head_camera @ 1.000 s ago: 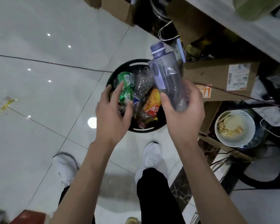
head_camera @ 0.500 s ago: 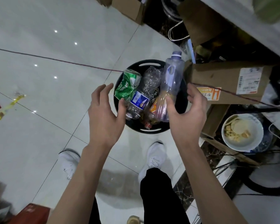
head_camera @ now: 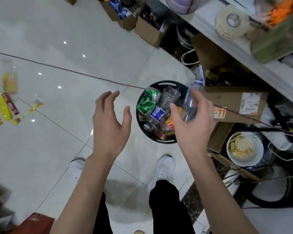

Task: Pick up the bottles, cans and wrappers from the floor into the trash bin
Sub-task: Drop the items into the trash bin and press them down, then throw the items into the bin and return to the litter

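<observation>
A round black trash bin (head_camera: 166, 82) stands on the pale tiled floor, piled with a green can (head_camera: 147, 102), crushed clear bottles (head_camera: 156, 114) and an orange-labelled bottle (head_camera: 169, 124). A clear purple-capped bottle (head_camera: 192, 98) leans upright in its right side. My right hand (head_camera: 193, 122) hovers over the bin with spread, empty fingers in front of that bottle. My left hand (head_camera: 111, 125) hangs to the left of the bin, fingers apart and empty. At the far left, yellow and red wrappers (head_camera: 3, 105) and a yellow-labelled bottle (head_camera: 9, 81) lie on the floor.
Cardboard boxes (head_camera: 235, 103) and a white bowl of food scraps (head_camera: 243, 149) crowd the right side under a cluttered shelf (head_camera: 254, 53). A thin dark cord (head_camera: 74, 72) crosses the floor to the bin. My white shoes (head_camera: 164, 168) stand just in front of it.
My right hand let go of the purple-capped bottle, which now rests in the bin. Both hands drew back and opened; my left hand moved left, away from the bin.
</observation>
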